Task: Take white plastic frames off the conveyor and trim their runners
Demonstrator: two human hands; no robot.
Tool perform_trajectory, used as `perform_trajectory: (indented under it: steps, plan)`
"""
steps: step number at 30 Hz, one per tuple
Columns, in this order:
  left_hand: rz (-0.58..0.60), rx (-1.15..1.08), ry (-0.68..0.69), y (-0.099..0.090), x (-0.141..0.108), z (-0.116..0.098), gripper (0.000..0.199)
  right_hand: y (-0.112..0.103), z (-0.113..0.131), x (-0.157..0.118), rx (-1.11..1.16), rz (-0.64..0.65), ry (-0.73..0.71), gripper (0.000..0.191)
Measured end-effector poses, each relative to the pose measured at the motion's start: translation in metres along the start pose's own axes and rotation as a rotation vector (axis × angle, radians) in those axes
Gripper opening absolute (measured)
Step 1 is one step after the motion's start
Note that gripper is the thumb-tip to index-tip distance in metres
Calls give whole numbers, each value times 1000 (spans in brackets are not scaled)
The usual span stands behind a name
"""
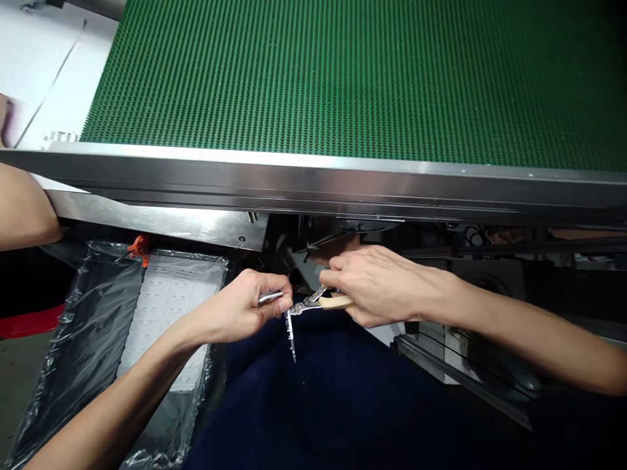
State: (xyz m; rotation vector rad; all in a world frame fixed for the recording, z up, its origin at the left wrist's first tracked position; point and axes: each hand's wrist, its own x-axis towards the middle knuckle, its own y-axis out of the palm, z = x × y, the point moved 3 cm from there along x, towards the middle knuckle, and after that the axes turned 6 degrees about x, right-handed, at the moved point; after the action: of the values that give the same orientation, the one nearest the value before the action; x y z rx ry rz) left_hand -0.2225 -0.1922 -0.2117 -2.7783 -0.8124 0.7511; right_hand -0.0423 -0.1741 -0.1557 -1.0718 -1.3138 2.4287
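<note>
My right hand (375,284) is closed around cutting pliers (336,302) with cream-coloured handles. Their metal jaws point left and meet a thin, pale, toothed strip (291,336) just beside my left fingertips. My left hand (249,307) is closed in a pinch on the upper end of this strip, which hangs down over dark blue clothing. A slim grey-white piece (271,297) also sticks out between its thumb and fingers; whether it belongs to the strip I cannot tell.
Ahead lies a ribbed green conveyor belt (313,78) behind a metal rail (274,179). At lower left, a plastic-lined tray (88,339) holds white sheets (161,300) and an orange clip (140,248). Another person's arm (24,209) enters at far left. Metal framework (465,385) stands at right.
</note>
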Motion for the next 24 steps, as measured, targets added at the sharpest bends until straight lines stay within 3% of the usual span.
perform_trajectory:
  steps: [7, 11, 14, 17, 21, 24]
  plan:
    - [3, -62, -29, 2, 0, -1, 21, 0, -1, 5, 35, 4, -26, 8]
    - [-31, -110, -62, 1, -1, 2, 23, 9, -11, 2, 203, -13, 24, 3]
    - [-75, -172, -82, 0, -2, 8, 24, 26, -21, -2, 451, -53, 107, 6]
    - [-126, -254, -67, 1, -1, 14, 24, 54, -20, 5, 822, -187, 169, 14]
    - [-142, -401, -26, 4, 1, 17, 20, 100, 8, 32, 1450, -286, 9, 28]
    - [-132, -498, -7, 6, 4, 19, 18, 120, 26, 47, 1657, -379, -27, 32]
